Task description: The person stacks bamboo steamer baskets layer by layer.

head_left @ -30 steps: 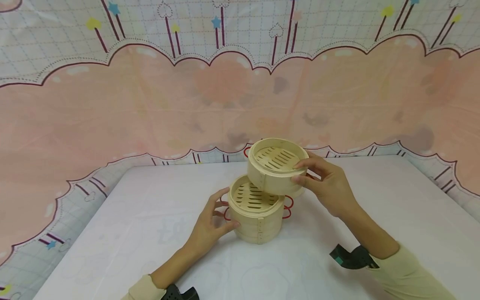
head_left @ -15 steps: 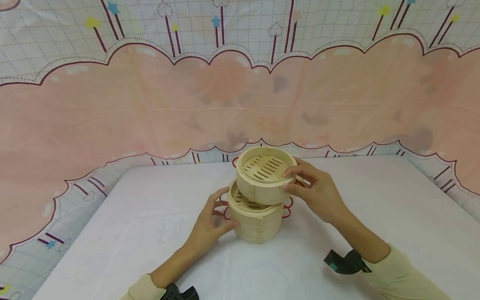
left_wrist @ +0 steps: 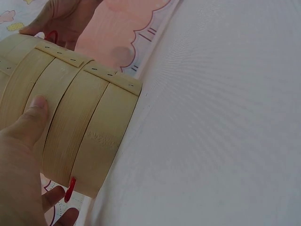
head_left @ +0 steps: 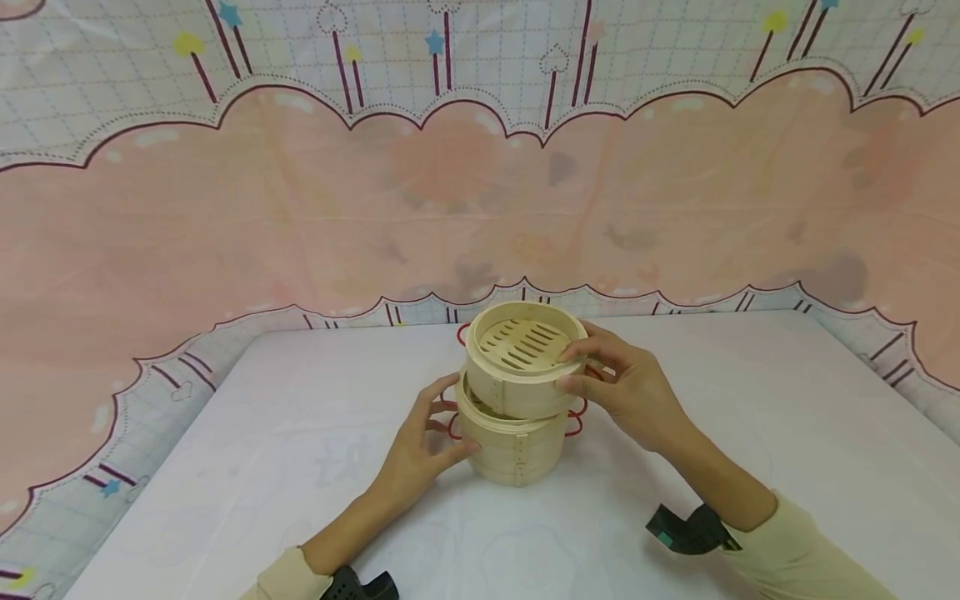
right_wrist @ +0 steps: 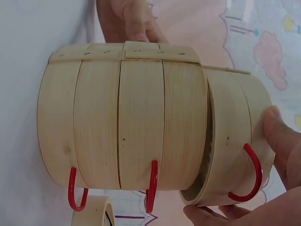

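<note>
A round bamboo steamer basket [head_left: 525,346] with a slatted base and red side handles is pinched at its right rim by my right hand [head_left: 626,387]. It sits slightly tilted and off-centre on a stack of bamboo steamer baskets [head_left: 517,454] standing on the table. In the right wrist view a narrow gap shows between the upper basket [right_wrist: 230,136] and the stack [right_wrist: 117,122]. My left hand [head_left: 420,446] holds the stack from the left, its thumb [left_wrist: 33,120] on the front wall. Red handles [right_wrist: 151,183] stick out at the sides.
The white table [head_left: 225,500] spreads around the stack. A patterned pink and white cloth [head_left: 375,217] hangs behind it. Low in the right wrist view, part of another small bamboo piece [right_wrist: 89,214] shows beyond the stack; most of it is hidden.
My right hand has brought the upper basket left and down, over the stack, covering most of the stack's slatted top. My left hand has stayed in place.
</note>
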### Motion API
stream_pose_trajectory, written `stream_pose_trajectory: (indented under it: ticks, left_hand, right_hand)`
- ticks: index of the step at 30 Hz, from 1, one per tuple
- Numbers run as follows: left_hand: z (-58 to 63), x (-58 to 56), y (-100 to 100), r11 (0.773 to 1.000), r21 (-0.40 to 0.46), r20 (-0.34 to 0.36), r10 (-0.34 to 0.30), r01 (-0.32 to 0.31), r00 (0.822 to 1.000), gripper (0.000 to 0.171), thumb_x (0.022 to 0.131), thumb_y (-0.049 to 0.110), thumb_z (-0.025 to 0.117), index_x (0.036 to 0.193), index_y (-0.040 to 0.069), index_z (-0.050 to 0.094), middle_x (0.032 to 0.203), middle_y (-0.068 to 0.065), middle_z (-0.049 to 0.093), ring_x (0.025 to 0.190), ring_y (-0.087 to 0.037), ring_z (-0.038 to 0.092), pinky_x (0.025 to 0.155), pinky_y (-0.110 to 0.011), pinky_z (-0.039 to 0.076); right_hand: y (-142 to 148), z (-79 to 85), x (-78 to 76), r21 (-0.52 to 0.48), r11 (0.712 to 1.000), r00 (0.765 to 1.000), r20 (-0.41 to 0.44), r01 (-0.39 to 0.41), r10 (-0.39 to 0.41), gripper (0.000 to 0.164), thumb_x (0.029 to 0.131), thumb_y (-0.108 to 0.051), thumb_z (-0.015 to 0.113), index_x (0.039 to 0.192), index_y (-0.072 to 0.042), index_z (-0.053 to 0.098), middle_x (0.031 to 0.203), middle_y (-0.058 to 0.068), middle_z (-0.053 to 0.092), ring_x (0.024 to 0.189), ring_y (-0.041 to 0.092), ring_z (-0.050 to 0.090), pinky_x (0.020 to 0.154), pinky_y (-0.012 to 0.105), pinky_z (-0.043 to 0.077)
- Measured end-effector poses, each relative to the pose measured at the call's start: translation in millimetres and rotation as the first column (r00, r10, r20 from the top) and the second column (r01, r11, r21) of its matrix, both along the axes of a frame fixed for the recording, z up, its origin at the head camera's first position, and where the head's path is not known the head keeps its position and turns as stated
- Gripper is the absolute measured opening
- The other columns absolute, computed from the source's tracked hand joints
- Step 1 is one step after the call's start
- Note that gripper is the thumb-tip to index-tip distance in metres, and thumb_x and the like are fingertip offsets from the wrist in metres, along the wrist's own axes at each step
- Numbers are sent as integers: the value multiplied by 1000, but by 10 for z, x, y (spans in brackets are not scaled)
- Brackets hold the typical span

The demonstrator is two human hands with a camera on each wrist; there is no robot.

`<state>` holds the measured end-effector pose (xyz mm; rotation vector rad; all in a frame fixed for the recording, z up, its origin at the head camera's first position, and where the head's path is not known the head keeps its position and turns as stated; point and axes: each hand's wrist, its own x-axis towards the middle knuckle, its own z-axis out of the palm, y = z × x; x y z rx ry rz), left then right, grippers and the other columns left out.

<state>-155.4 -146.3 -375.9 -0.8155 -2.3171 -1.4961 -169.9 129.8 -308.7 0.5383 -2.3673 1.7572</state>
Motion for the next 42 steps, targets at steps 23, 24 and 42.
stream_pose_trajectory:
  ticks: [23,24,42]
  left_hand:
    - [-165,-96,-38,1000,-4,-17,6,-6,1000,85,76,6,80,146,14,32,145,-3,38,112,-24,53,81,-44,49]
    - [-203,-123,-48,1000,-10,-17,5,-5,1000,86,76,8,80,147,17,31,146,-2,37,112,-23,52,81,-42,49]
    - [-244,-156,-63,1000,-13,-19,-14,13,1000,91,77,9,80,150,20,26,148,-1,35,114,-23,50,82,-43,48]
  right_hand:
    - [-61,-22,24,-25,997,997,-29,-71,70,22,79,-8,78,97,-4,67,142,5,46,129,24,43,99,42,41]
    - [-62,-22,25,-23,997,997,-31,-72,71,22,79,-8,78,97,-5,67,142,5,46,129,24,43,99,43,41]
    - [-99,-46,56,-39,996,996,-27,-83,82,23,79,-6,78,100,-5,67,146,4,40,133,23,38,98,31,41]
